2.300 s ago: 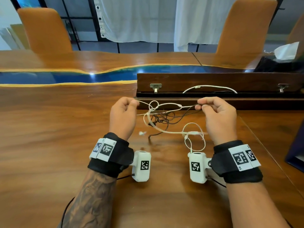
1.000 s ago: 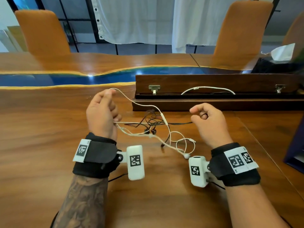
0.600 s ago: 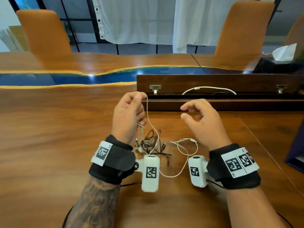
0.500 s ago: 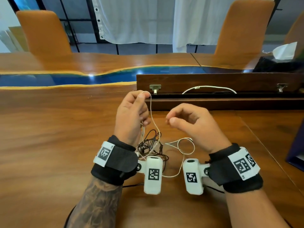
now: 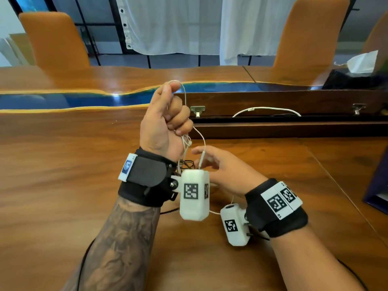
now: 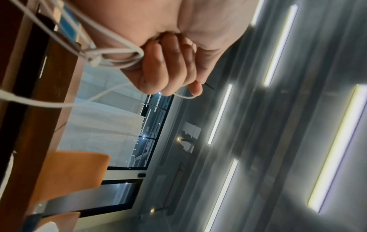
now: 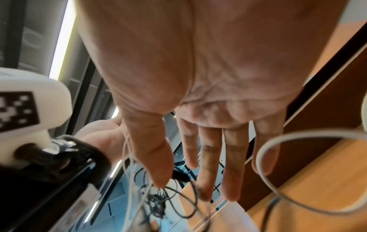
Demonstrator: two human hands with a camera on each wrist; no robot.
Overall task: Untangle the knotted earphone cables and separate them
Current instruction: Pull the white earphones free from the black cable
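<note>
The right hand point(image 5: 222, 173) is nearest, low above the table point(image 5: 63, 185), with its fingers straight and spread and nothing held; half a second ago it was higher and curled beside the left one, so it has dropped and opened toward the knot. Its thumb point(image 7: 157, 164) is close to a black plug in the black cable point(image 7: 178, 202), but I cannot tell if they touch. Just beyond it, the left hand point(image 5: 163, 124) has risen since the earlier picture; it is closed around the white earphone cable point(image 5: 200, 135), with a loop over the raised forefinger and more white strands gathered in the curled fingers point(image 6: 158, 69). The tangle now hangs under this hand and is no longer spread on the wood. I think this lifting lets the black cable fall away from the white one, but the two are not yet separated. Farther back is a long wooden box point(image 5: 294, 103) with another white cable point(image 5: 266, 109) lying in it, then two orange chairs. The wrist bands point(image 5: 279, 201) carry only square code markers; the small letters on them I cannot read
</note>
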